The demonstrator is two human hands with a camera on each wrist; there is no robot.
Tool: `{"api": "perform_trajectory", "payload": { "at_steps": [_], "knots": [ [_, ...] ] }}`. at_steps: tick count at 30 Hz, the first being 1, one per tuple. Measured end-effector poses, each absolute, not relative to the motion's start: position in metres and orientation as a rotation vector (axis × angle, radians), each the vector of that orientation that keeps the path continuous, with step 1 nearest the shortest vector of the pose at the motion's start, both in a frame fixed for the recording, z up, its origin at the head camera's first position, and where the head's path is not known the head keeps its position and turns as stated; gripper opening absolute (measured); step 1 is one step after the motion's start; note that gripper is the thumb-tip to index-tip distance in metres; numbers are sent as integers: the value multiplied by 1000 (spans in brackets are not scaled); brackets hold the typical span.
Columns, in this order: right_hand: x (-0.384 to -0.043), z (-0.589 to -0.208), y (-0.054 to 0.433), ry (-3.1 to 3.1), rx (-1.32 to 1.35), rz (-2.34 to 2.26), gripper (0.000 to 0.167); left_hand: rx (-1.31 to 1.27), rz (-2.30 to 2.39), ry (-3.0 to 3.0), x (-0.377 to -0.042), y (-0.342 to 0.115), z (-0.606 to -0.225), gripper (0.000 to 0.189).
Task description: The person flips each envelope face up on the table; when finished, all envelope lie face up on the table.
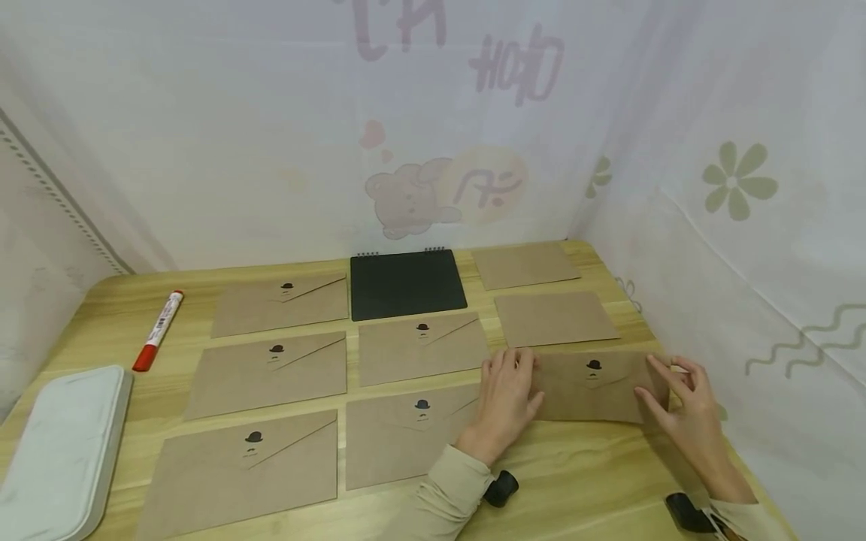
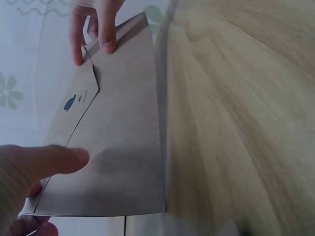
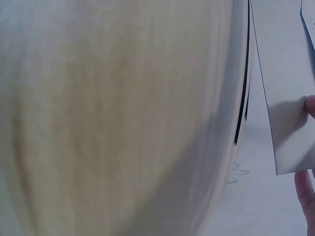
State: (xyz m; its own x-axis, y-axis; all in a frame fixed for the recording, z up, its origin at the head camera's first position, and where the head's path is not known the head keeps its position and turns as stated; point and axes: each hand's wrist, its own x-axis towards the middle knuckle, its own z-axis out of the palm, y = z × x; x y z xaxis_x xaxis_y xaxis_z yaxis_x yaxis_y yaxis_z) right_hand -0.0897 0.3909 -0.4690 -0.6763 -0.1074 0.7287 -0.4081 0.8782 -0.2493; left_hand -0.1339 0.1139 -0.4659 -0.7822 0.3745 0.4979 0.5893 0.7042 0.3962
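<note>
Envelope (image 1: 588, 398), brown and printed with a small bowler hat, is between the two hands at the right part of the desk (image 1: 595, 481). Its printed face, with the pointed flap, is turned toward the person; whether its lower edge touches the wood is hard to tell.

The left hand (image 1: 504, 406) has its grip drawn in around the left end, thumb over the face and fingers behind (the left wrist view leaves it unsure whether that thumb tip presses on the paper). The right hand (image 1: 697, 424) pinches the other end, its grip narrowed to the paper's thickness, with the thumb on the face; the right wrist view catches only that corner and parts of the fingers.

Just beyond lie two plain brown pieces (image 1: 558, 319), one behind the other. Left of the hands, two hat-printed envelopes (image 1: 406, 357) form a middle column, the nearer one partly covered by the left hand and sleeve. A black spiral-bound pad (image 1: 408, 285) lies behind them. Three more printed envelopes (image 1: 271, 383) make the left column. Farther left rest a red-and-white marker (image 1: 161, 323) and, nearer the person, a white case (image 1: 64, 451).
</note>
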Motion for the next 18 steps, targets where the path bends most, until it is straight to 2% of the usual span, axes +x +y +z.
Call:
{"api": "perform_trajectory", "payload": {
  "at_steps": [4, 14, 18],
  "knots": [
    [-89, -472, 391, -2275, 377, 495, 62, -756, -729, -2549, -133, 115, -469, 54],
    [-93, -478, 399, -2361, 431, 481, 62, -781, -671, -2648, -128, 119, -474, 44],
    [-92, -478, 402, -2475, 426, 463, 39, -793, -639, -2693, -125, 121, -477, 46]
  ]
}}
